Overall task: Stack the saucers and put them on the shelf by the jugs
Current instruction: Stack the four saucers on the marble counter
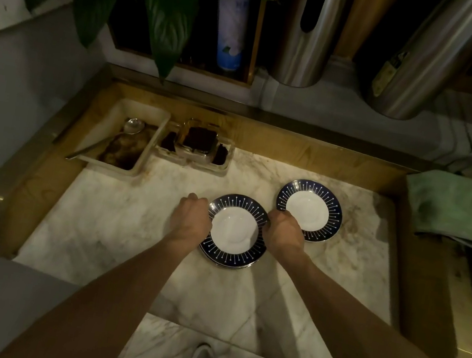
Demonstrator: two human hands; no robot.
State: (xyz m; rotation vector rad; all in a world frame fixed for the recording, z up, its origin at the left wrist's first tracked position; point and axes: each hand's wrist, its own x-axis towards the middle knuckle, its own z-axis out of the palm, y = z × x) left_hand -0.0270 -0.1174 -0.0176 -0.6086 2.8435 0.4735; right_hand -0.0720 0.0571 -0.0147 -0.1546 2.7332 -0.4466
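Both forearms reach over the marble desk (pixel 113 230); left hand (pixel 190 218) and right hand (pixel 283 233) grip opposite rims of a saucer stack (pixel 233 234), fingers curled on its edges; one lone saucer (pixel 309 210) lies just beside, right and farther back; a green cloth (pixel 454 209) sits at the far right.

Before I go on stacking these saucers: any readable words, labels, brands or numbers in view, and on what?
No text can be read.
Tall white and blue bottle in the wooden box: printed marks near the top, too dark and blurred to read.
Right steel cylinder: a yellowish label, too blurred to read.
Saucers: only a line-and-dot rim pattern, no lettering.
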